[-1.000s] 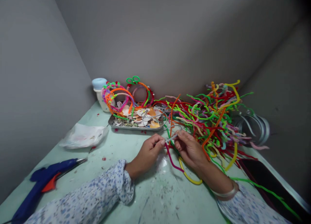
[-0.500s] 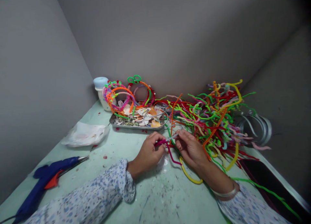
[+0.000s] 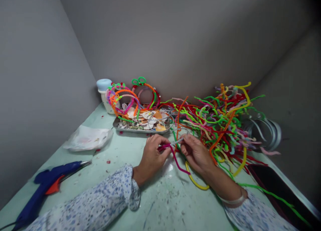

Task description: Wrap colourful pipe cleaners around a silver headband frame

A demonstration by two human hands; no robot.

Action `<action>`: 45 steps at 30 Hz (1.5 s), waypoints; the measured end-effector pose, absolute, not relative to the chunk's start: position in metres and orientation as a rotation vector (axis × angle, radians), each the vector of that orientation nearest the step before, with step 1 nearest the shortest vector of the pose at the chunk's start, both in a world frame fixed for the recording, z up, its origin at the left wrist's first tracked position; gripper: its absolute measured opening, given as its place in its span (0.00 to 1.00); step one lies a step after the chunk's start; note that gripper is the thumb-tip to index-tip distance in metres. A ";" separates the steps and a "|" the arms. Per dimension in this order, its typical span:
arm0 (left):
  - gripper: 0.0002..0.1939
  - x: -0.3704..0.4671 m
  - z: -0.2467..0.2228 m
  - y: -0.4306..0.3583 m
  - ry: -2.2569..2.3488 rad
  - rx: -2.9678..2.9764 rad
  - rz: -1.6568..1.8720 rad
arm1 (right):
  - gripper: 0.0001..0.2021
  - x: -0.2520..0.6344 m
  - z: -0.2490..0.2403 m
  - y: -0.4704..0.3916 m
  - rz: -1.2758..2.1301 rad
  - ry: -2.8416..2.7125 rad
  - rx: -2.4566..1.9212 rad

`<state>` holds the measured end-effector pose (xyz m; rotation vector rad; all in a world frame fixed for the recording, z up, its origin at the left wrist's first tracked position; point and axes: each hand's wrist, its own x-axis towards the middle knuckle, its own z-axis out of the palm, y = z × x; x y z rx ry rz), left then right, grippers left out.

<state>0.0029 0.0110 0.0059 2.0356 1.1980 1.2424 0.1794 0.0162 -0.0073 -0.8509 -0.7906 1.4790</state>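
My left hand [image 3: 153, 155] is closed, thumb and fingers pinching a magenta pipe cleaner [image 3: 178, 164] where it meets a thin grey headband [image 3: 177, 141]. The pipe cleaner's loose tail hangs down to the right, over the table. My right hand [image 3: 197, 154] is closed too, its fingertips gripping the grey band near its right end. Both hands are close together above the table, and the fingers partly hide the wrapped part. A yellow pipe cleaner [image 3: 197, 184] curves below my right hand.
Behind my hands stands a metal tray [image 3: 140, 131] of shells, with finished colourful headbands [image 3: 125, 92] at its back. A tangled heap of pipe cleaners [image 3: 213, 114] fills the right, near grey headbands [image 3: 273, 134] and a dark phone-like slab [image 3: 276, 187]. A blue glue gun [image 3: 54, 176] lies left, by a plastic bag [image 3: 89, 139].
The magenta tail has swung slightly right and lower. My left hand has shifted and turned a little around the band; my right hand has barely moved.
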 end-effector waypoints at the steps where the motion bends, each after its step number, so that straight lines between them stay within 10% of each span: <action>1: 0.03 0.003 0.006 0.011 1.197 2.033 1.251 | 0.12 0.179 -0.007 0.016 1.482 -0.792 -0.849; 45: 0.12 0.005 0.003 0.011 0.999 1.485 1.073 | 0.10 0.180 -0.007 0.015 1.544 -0.808 -0.802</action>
